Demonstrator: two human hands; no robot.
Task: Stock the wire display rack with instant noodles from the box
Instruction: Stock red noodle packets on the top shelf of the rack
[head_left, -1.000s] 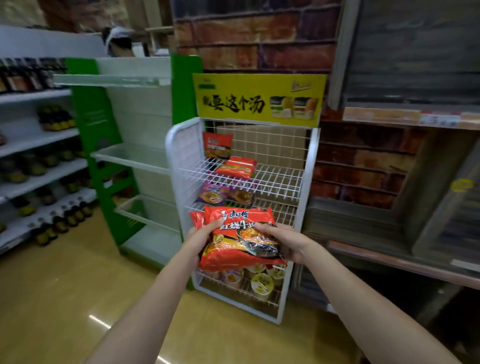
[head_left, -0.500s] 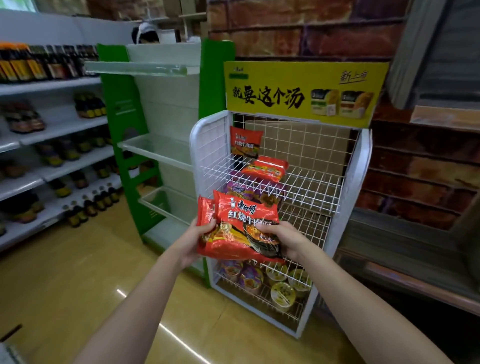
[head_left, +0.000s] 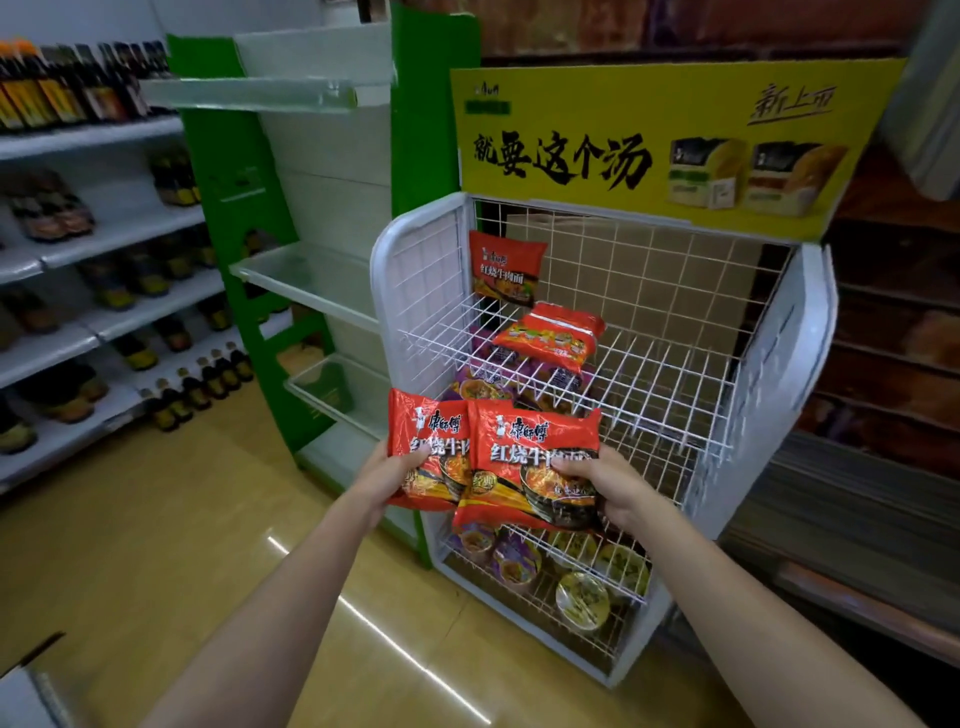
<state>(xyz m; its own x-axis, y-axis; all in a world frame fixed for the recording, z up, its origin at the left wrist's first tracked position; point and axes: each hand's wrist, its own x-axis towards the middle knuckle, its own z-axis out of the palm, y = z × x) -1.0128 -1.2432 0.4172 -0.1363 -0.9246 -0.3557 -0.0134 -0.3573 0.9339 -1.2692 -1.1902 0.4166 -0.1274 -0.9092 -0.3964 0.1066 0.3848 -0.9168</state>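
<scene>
The instant noodles, two red packets, are held upright side by side in front of the near edge of the wire display rack (head_left: 779, 415): the left hand (head_left: 384, 475) grips the left packet (head_left: 423, 441) and the right hand (head_left: 605, 480) grips the right packet (head_left: 530, 457), which overlaps the first one, fingers curled round the lower edges. The top shelf (head_left: 649, 384) lies farther and higher than both hands, with free wire on its right side, so I judge the right hand is nearer to that place. The packets are shiny, soft foil pillows with their faces toward the camera, like the two red ones already on this shelf, one standing (head_left: 506, 267) and one lying flat (head_left: 550, 338).
</scene>
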